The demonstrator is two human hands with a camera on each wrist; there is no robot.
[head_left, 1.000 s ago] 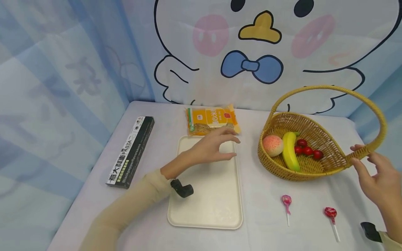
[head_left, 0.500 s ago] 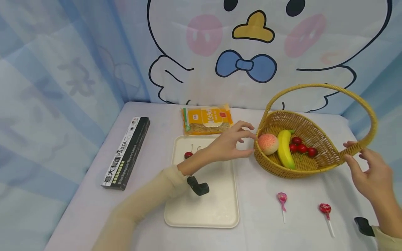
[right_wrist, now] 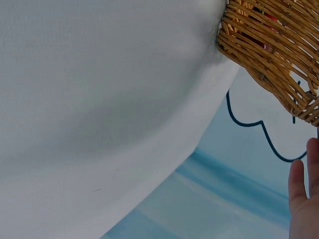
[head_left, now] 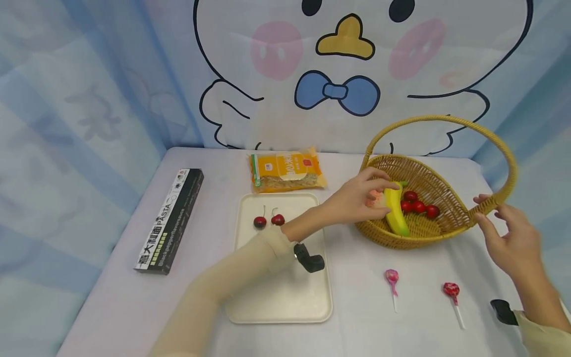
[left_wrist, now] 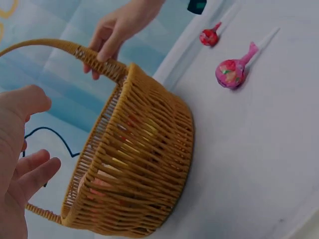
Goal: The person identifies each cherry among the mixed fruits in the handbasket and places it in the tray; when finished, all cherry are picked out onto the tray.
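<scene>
My left hand (head_left: 357, 201) reaches over the left rim of the yellow wicker basket (head_left: 392, 241), thumb and fingers spread apart around the peach (head_left: 373, 199), which they partly hide. Right by the fingertips lies a banana (head_left: 395, 212), with several red cherries (head_left: 418, 207) to its right in the basket. In the left wrist view, the left hand (left_wrist: 20, 169) shows parted fingers beside the basket's mouth. My right hand (head_left: 510, 240) grips the base of the basket handle (head_left: 513, 173) on the right side, thumb in front, as the left wrist view also shows.
Left of the basket lies a cream tray (head_left: 285, 310) bearing two dark cherries (head_left: 260, 222), under my left forearm. A black-and-white pasta box (head_left: 169, 223) is further left. An orange food bag (head_left: 287, 171) lies behind the tray. Pink (head_left: 392, 276) and red lollipops (head_left: 451, 289) lie in front.
My left hand has moved right from above the tray to over the basket's peach, uncovering the two cherries on the tray. The right hand keeps its grip on the handle.
</scene>
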